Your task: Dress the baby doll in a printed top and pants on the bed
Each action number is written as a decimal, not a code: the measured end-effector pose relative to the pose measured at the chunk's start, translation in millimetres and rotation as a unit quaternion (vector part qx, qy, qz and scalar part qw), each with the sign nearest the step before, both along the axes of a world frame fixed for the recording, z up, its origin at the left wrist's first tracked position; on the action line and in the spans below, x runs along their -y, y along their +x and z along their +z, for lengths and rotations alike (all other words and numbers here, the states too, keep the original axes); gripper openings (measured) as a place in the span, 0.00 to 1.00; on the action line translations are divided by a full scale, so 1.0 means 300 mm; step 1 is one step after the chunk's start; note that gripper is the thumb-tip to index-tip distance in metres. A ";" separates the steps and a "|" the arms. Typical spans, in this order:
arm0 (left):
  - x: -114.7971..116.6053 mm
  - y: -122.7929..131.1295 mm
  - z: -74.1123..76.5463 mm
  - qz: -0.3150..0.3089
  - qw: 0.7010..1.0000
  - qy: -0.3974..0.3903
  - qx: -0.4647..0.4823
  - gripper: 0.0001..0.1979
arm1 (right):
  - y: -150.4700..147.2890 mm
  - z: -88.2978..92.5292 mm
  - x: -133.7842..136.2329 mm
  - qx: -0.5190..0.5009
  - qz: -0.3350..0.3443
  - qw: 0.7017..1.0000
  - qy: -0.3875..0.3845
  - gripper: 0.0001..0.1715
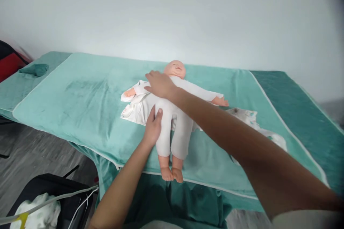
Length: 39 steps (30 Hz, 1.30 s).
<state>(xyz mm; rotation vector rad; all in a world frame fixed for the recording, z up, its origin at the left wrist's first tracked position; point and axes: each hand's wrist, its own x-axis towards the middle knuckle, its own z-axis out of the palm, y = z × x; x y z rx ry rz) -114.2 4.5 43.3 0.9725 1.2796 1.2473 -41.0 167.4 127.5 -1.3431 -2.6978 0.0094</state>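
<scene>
A baby doll with a white cloth body lies on its back, its head toward the wall and feet toward me. My right hand reaches across the doll's chest, fingers spread over its shoulder and upper arm on the left of the view. My left hand grips the doll's side at the hip, thumb on top; the other fingers are partly hidden. Under the doll is an opened white printed baby shirt. One sleeve surrounds the doll's arm on the left; the other arm stretches right, outside any sleeve.
Green cloth covers the long bed against the wall. A second printed baby garment lies right of the doll, partly behind my right forearm. At lower left, a black chair holds a crumpled white cloth, with a pale cable passing over it.
</scene>
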 end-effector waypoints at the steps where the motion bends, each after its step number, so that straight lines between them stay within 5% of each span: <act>1: 0.006 -0.004 -0.004 0.013 0.999 0.019 -0.027 0.28 | -0.050 -0.024 -0.005 0.029 0.023 0.999 -0.023 0.24; 6: -0.028 -0.089 -0.047 -0.019 0.975 0.124 -0.184 0.20 | -0.140 -0.097 -0.067 0.089 0.054 0.991 -0.084 0.24; 10: -0.156 -0.189 -0.070 -0.068 0.879 0.191 -0.431 0.21 | -0.054 -0.075 -0.107 0.035 0.037 0.995 -0.083 0.24; 13: -0.259 -0.247 -0.068 -0.047 0.813 0.170 -0.554 0.23 | 0.027 -0.052 -0.120 -0.024 0.013 0.997 -0.076 0.26; 20: -0.396 -0.322 -0.045 0.024 0.760 0.073 -0.645 0.20 | 0.088 -0.065 -0.101 -0.030 0.013 0.997 -0.073 0.26; 29: -0.459 -0.366 -0.014 0.040 0.757 0.046 -0.650 0.15 | 0.092 -0.072 -0.070 -0.027 0.017 0.999 -0.040 0.28; 35: -0.472 -0.387 -0.002 0.049 0.828 0.035 -0.558 0.12 | 0.080 -0.066 -0.053 -0.012 0.011 0.999 -0.040 0.28; 39: -0.469 -0.387 0.008 0.049 0.792 -0.001 -0.608 0.14 | 0.069 -0.067 -0.054 0.049 0.003 0.999 -0.015 0.28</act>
